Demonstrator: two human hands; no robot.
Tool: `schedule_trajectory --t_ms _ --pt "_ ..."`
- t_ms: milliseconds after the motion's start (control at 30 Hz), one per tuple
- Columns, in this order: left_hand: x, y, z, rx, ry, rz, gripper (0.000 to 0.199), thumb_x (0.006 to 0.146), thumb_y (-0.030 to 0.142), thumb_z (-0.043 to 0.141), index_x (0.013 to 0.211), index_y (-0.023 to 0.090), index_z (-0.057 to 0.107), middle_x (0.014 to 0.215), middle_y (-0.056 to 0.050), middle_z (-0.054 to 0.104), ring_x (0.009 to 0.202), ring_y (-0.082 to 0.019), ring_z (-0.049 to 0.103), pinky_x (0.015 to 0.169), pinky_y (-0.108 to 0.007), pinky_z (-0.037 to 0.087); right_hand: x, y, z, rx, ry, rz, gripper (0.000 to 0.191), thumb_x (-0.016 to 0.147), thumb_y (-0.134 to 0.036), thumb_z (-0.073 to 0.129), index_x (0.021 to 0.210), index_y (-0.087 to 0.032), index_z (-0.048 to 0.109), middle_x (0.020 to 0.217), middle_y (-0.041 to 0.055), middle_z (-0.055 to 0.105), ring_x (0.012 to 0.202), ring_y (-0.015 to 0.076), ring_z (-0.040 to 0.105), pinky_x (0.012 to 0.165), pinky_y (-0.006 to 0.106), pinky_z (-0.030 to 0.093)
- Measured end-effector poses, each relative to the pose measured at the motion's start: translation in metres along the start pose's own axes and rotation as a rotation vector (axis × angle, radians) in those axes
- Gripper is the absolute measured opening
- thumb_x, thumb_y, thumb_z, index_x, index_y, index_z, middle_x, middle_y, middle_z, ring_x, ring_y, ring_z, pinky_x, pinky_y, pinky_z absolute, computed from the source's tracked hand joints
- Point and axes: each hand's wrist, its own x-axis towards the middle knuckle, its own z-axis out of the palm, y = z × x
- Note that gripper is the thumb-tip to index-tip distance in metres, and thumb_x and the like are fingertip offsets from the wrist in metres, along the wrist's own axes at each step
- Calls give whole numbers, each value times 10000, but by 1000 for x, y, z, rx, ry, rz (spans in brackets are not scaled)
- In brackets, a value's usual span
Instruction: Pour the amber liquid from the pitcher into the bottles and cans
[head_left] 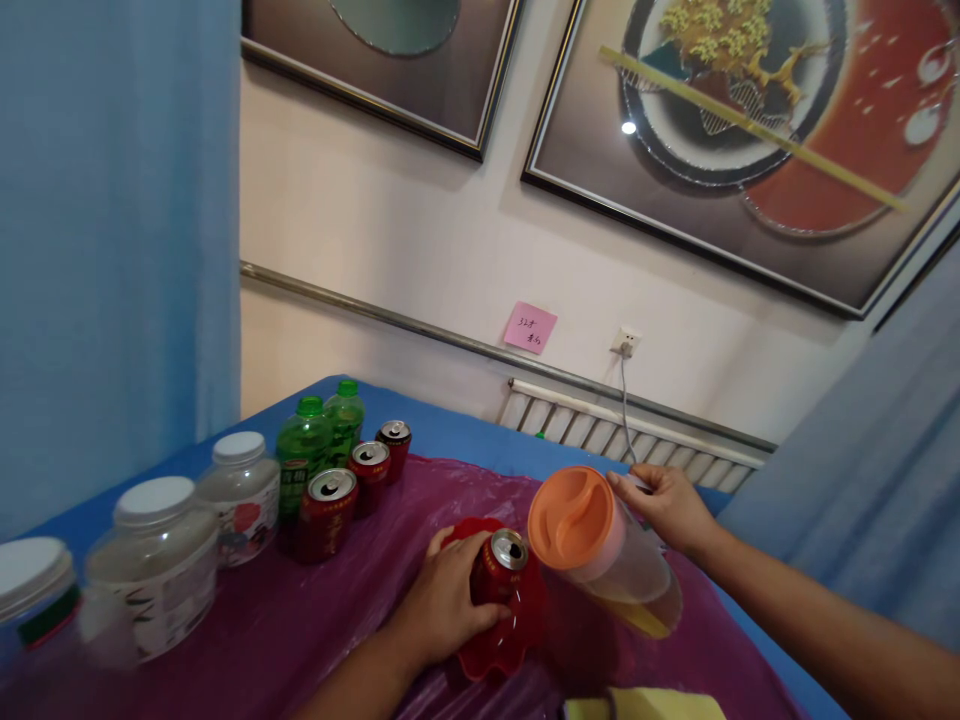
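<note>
My left hand (pixel 446 600) is wrapped around a red drink can (pixel 498 568) with an opened top. That can is over a red scalloped dish (pixel 534 606); whether it touches the dish I cannot tell. In my right hand (pixel 666 508) is the handle of a clear plastic pitcher (pixel 637 572), its orange lid (pixel 573 518) tilted toward the can. Yellowish stuff shows low in the pitcher; I cannot tell whether it is inside or seen through the wall. No stream shows between pitcher and can.
Several lidded clear jars (pixel 161 560), two green bottles (pixel 304 440) and three red cans (pixel 328 515) line the left side. A purple plastic sheet (pixel 442 490) covers the blue table (pixel 442 425). A yellow cloth-like piece (pixel 664 704) lies at the front; a radiator (pixel 566 418) stands behind.
</note>
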Motion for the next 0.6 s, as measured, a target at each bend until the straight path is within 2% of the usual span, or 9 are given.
schedule_trajectory --t_ms 600 --pt "-1 1 0 14 0 6 735 590 287 884 1273 291 614 1374 -62 671 1323 -354 557 1235 -602 146 -2 -2 0 3 6 0 548 809 -620 575 535 -243 287 541 -54 240 510 97 248 473 250 214"
